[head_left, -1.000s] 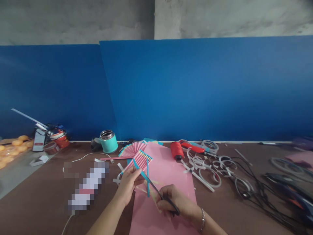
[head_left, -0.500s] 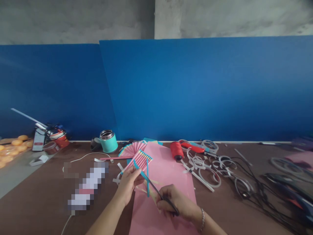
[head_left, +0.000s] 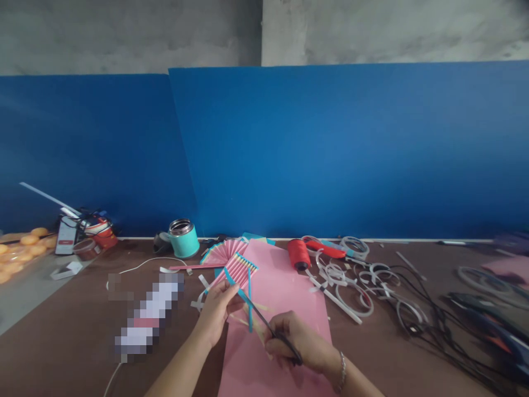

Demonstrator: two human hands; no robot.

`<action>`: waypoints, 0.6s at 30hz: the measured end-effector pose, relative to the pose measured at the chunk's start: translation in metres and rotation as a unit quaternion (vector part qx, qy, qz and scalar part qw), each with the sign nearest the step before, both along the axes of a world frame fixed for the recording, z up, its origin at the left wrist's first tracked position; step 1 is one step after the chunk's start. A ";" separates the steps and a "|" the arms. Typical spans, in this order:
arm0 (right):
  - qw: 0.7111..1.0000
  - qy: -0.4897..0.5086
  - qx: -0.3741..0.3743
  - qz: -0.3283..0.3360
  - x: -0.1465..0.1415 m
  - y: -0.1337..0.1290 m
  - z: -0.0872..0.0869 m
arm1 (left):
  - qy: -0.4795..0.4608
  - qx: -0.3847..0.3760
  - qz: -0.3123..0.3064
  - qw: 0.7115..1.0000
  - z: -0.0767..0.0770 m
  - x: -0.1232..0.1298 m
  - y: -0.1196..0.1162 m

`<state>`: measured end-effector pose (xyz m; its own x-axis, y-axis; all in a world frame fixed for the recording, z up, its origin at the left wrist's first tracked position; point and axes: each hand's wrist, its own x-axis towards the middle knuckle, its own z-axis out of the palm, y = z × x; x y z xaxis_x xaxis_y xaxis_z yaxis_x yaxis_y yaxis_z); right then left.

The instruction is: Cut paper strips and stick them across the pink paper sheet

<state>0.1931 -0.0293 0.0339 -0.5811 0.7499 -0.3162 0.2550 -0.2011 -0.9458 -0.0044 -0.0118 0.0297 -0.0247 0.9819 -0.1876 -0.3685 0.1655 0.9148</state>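
My left hand (head_left: pixel 219 309) is closed on a blue paper strip (head_left: pixel 232 281), pinching it between thumb and fingers near the pleated pink paper (head_left: pixel 239 270) with blue edging. In my right hand (head_left: pixel 295 339) are dark-handled scissors (head_left: pixel 285 343), their blades pointing up and left to the blue strip by my left fingers. A second blue strip (head_left: pixel 250 309) hangs between the hands. Beneath lies a large pink sheet (head_left: pixel 285 292). Behind the pleated piece rests a pink paper fan (head_left: pixel 223 252) with blue trim.
A red thread spool (head_left: pixel 298 255) stands at the sheet's back right, beside curled white strips (head_left: pixel 334 273). A teal cup (head_left: pixel 184 240) is at the back left. Black cables (head_left: pixel 438 325) cross the right side. A blurred-out object (head_left: pixel 151 317) and a white cable lie on the left.
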 end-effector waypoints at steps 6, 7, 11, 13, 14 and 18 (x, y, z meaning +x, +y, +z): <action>1.000 -0.006 -0.008 0.000 0.000 0.000 0.002 | -0.001 0.002 0.001 1.000 -0.002 0.000 0.001; 1.000 -0.006 -0.008 -0.001 0.001 0.000 0.001 | -0.002 0.002 0.001 1.000 -0.002 0.000 0.001; 1.000 0.001 -0.010 -0.008 0.001 0.000 -0.003 | 0.002 0.000 0.005 1.000 -0.002 -0.001 0.000; 1.000 0.009 -0.013 -0.007 0.001 0.000 -0.004 | 0.007 -0.002 0.001 1.000 -0.001 -0.001 0.000; 1.000 0.012 -0.013 -0.006 0.001 -0.001 -0.005 | 0.009 -0.003 -0.002 1.000 -0.001 -0.001 0.000; 1.000 0.019 -0.014 -0.017 0.000 -0.001 -0.005 | 0.015 -0.008 -0.002 1.000 0.001 0.000 0.000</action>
<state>0.1936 -0.0304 0.0285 -0.5678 0.7604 -0.3153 0.2110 -0.2358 -0.9486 -0.0039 -0.0121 0.0304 -0.0258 0.9790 -0.2024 -0.3408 0.1817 0.9224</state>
